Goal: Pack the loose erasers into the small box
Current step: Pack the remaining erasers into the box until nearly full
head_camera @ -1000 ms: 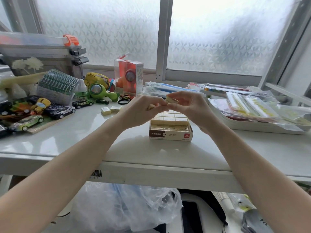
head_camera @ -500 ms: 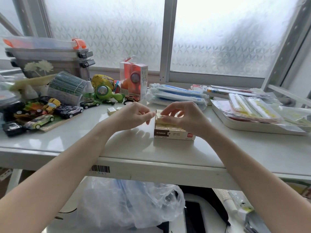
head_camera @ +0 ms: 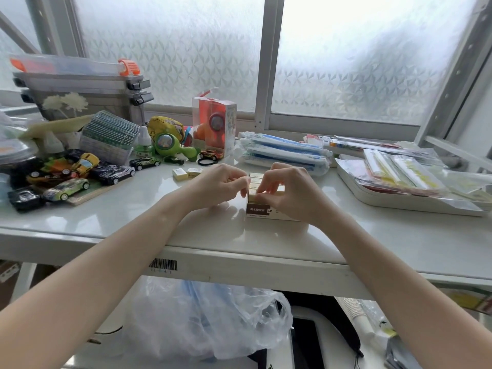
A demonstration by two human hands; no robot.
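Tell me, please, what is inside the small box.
Rows of cream erasers fill the small box; the left hand and right hand cover the rest.

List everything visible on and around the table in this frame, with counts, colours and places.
small box: one, cream and brown, table centre
loose erasers: two, cream, left of the hands
toy cars: several, mixed colours, table left
orange toy box: one, by the window
blue-white packets: a stack, behind the box
white tray: one, table right
plastic bag: one, clear, under the table
left hand: at the box's left edge
right hand: fingers pressing on the box's top
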